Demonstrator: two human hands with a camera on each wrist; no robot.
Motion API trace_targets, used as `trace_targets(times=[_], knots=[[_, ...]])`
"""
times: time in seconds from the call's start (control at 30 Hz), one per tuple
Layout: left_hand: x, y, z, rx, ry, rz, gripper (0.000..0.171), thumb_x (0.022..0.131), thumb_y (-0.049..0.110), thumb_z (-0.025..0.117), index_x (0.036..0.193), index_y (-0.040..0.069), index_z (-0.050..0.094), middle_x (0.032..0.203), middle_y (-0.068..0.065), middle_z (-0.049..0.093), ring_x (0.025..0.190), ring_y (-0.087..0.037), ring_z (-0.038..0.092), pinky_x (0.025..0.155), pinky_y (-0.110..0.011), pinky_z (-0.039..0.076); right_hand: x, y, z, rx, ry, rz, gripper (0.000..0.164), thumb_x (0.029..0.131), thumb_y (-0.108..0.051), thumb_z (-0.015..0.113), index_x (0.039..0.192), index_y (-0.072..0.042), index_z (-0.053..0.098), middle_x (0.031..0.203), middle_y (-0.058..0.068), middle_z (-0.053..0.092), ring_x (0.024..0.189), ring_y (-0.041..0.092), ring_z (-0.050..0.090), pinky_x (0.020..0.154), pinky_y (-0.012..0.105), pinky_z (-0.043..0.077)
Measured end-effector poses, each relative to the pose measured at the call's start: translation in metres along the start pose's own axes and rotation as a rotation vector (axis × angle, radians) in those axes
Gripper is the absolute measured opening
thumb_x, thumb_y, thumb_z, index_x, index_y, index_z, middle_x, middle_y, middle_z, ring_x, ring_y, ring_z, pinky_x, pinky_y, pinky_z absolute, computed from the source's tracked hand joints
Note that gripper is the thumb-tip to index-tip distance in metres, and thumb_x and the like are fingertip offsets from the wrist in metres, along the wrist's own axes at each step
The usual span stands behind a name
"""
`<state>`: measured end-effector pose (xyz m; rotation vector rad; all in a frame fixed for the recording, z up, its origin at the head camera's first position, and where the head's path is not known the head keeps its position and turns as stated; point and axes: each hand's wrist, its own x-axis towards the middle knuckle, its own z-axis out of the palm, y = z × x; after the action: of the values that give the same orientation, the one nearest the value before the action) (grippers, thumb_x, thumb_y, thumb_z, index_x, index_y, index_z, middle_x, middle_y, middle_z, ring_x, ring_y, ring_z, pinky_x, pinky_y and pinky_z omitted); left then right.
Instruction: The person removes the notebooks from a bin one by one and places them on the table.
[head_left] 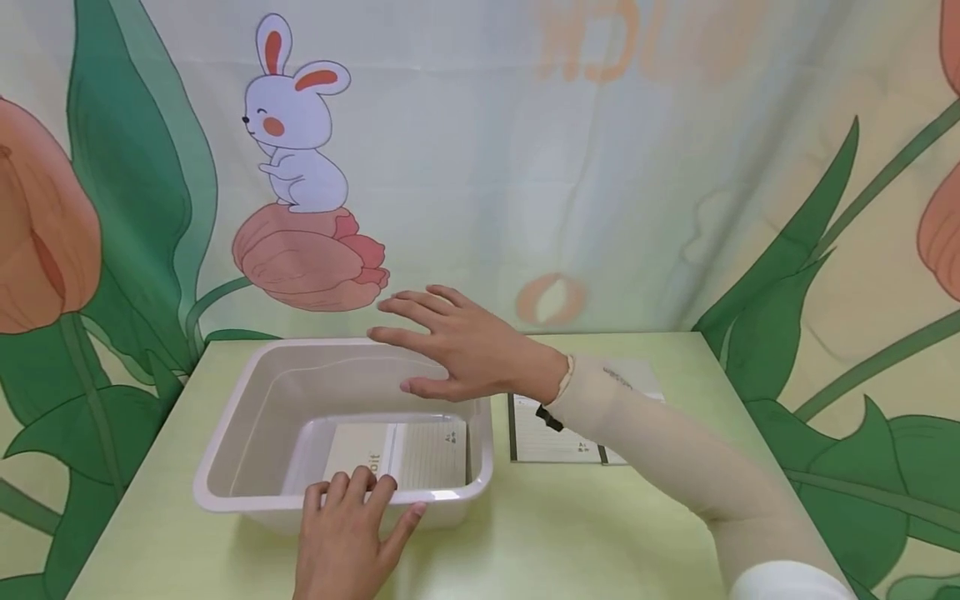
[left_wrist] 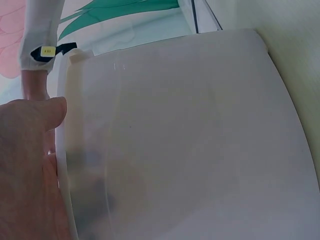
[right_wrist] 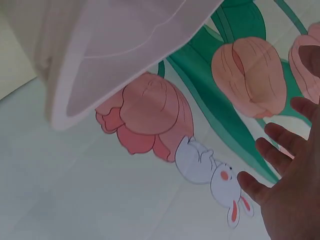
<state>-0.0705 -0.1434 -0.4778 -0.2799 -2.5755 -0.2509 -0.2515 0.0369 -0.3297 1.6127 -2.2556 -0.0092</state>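
A pale plastic basin (head_left: 217, 433) stands on the table, and in it lies a cream notebook (head_left: 431, 458) with printed lines and lettering on its cover. My left hand (head_left: 347, 529) grips the near rim, fingers bent over the edge and thumb outside; the left wrist view shows the thumb beside the basin wall (left_wrist: 175, 130). Above the basin's back right part, my right hand (head_left: 465, 346) is held with spread fingers and holds nothing. In the right wrist view its fingers (right_wrist: 277, 155) are apart from the basin rim (right_wrist: 65, 95).
To the right of the basin, similar dark-spined notebooks (head_left: 555, 437) lie on the light green table (head_left: 592, 533), partly hidden by my right forearm. A printed curtain (head_left: 450, 167) with a rabbit and tulips hangs behind the table and at its sides.
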Motion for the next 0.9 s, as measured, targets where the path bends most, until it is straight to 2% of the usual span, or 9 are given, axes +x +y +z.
trace_targets(times=[0.27,0.5,0.8,0.9], knots=[[0.001,0.002,0.002,-0.019,0.023,0.024,0.050,0.094,0.064,0.045,0.094,0.016,0.059,0.090,-0.002,0.053,0.084,-0.026,0.048,0.086,-0.047,0.035,0.036,-0.012,0.012,-0.011,-0.143,-0.050,0.063,0.097,-0.061,0.037,0.154,-0.035,0.026,0.163,-0.002,0.023,0.150,0.019,0.023,0.121,0.047,0.020],[-0.001,0.000,0.000,0.002,-0.006,0.003,0.048,0.092,0.063,0.050,0.093,0.016,0.060,0.090,-0.002,0.053,0.083,-0.026,0.049,0.084,-0.047,0.035,0.066,-0.020,0.034,-0.030,-0.295,-0.076,0.069,0.096,-0.064,0.040,0.155,-0.036,0.021,0.165,-0.002,0.017,0.152,0.020,0.017,0.121,0.051,0.019],[-0.002,0.000,-0.001,0.010,-0.013,-0.003,0.048,0.091,0.063,0.052,0.093,0.017,0.060,0.090,-0.002,0.054,0.084,-0.026,0.050,0.083,-0.046,0.035,0.093,-0.030,0.066,0.002,-0.443,-0.098,0.069,0.096,-0.065,0.039,0.155,-0.036,0.019,0.164,-0.005,0.019,0.152,0.017,0.020,0.121,0.048,0.022],[-0.001,0.000,-0.001,0.009,-0.012,-0.003,0.048,0.091,0.064,0.050,0.093,0.017,0.059,0.090,-0.002,0.053,0.084,-0.026,0.049,0.083,-0.046,0.035,0.097,-0.034,0.080,-0.019,-0.496,-0.109,0.068,0.096,-0.064,0.039,0.155,-0.038,0.019,0.164,-0.006,0.020,0.152,0.017,0.021,0.121,0.048,0.023]])
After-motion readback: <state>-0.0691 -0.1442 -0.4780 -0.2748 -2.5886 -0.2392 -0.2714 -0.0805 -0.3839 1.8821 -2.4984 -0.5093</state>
